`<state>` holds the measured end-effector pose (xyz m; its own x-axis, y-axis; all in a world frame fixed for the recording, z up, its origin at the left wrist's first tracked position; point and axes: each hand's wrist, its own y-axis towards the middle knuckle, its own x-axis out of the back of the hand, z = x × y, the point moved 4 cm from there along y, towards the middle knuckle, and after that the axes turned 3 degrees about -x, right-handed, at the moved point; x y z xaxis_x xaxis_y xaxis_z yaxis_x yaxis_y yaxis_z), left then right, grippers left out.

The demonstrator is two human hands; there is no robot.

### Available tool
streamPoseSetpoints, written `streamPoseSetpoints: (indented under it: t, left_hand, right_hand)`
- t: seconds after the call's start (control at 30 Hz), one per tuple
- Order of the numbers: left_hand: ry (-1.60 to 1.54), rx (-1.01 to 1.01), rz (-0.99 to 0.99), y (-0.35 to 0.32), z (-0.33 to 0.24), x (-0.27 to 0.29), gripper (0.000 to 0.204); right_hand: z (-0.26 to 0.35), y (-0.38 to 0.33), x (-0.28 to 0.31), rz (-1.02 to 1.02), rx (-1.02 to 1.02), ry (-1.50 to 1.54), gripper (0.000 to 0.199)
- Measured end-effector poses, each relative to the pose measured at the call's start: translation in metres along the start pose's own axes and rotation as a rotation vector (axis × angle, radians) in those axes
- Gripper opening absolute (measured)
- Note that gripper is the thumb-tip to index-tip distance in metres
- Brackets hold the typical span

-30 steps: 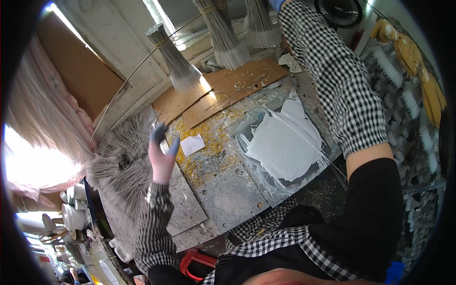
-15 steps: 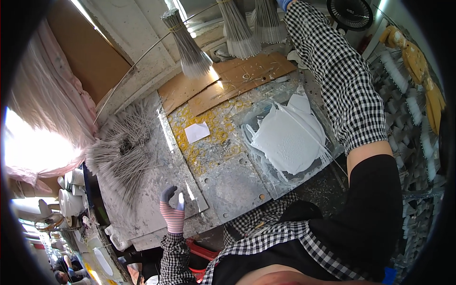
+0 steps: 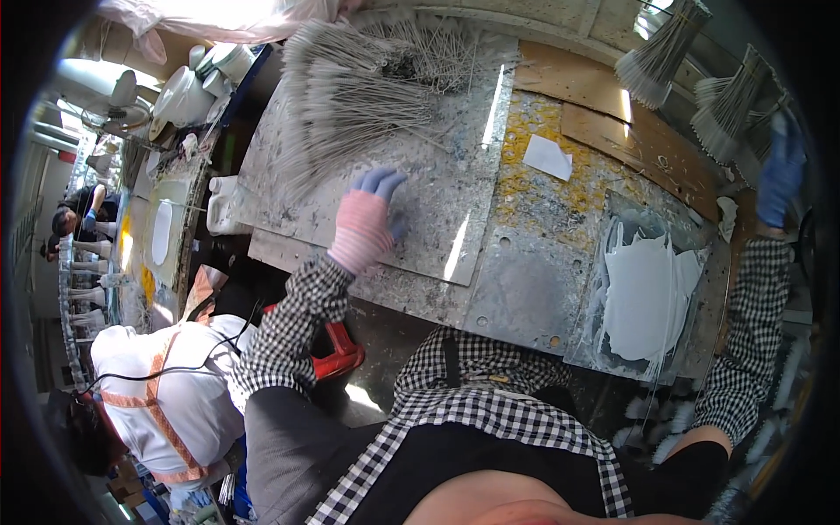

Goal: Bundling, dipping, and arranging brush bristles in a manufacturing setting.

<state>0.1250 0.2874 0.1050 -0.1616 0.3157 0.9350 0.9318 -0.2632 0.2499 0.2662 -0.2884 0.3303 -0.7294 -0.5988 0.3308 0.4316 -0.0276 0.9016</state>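
Observation:
My left hand [image 3: 366, 223], in a pink striped glove with blue-grey fingers, hovers over the near part of the worktable. Its fingers are loosely bent, the thumb stands apart, and nothing is in it. Just beyond lies a heap of thin wire stems with pale bristle tips [image 3: 350, 114]. At the far right my right hand [image 3: 779, 179], in a blue glove, is raised beside hanging bundles of the same bristled stems [image 3: 722, 109]. Its fingers point up and are smeared near the picture's rim; whether they grip a bundle does not show.
A glass plate with thick white paste [image 3: 647, 302] lies on the table's right side. Left of it are a white paper piece [image 3: 548, 157] and cardboard strips [image 3: 573, 79]. A white jug [image 3: 226, 206] stands past the left edge. Another person in white [image 3: 175, 394] is close at lower left.
The view has swung left, so the table sits farther right and a person in white appears. My right hand, almost wholly out of the picture before, now shows beside the hanging bundles.

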Motion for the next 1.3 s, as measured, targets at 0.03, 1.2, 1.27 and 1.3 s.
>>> streamPoseSetpoints:
  t: [0.03, 1.2, 1.27, 1.3]
  left_hand:
    - [0.203, 0.006, 0.052, 0.009, 0.012, 0.009, 0.079]
    - [0.653, 0.021, 0.153, 0.015, 0.125, 0.034, 0.036]
    - [0.645, 0.069, 0.239, 0.025, 0.140, 0.036, 0.052]
    - [0.626, 0.066, 0.312, 0.029, 0.150, 0.034, 0.062]
  right_hand:
    - [0.044, -0.031, -0.049, 0.158, -0.119, 0.224, 0.034]
    - [0.346, -0.233, -0.355, 0.986, 0.601, 0.632, 0.062]
    - [0.356, -0.217, -0.384, 0.827, 0.508, 0.604, 0.050]
    - [0.369, -0.207, -0.401, 0.853, 0.466, 0.674, 0.044]
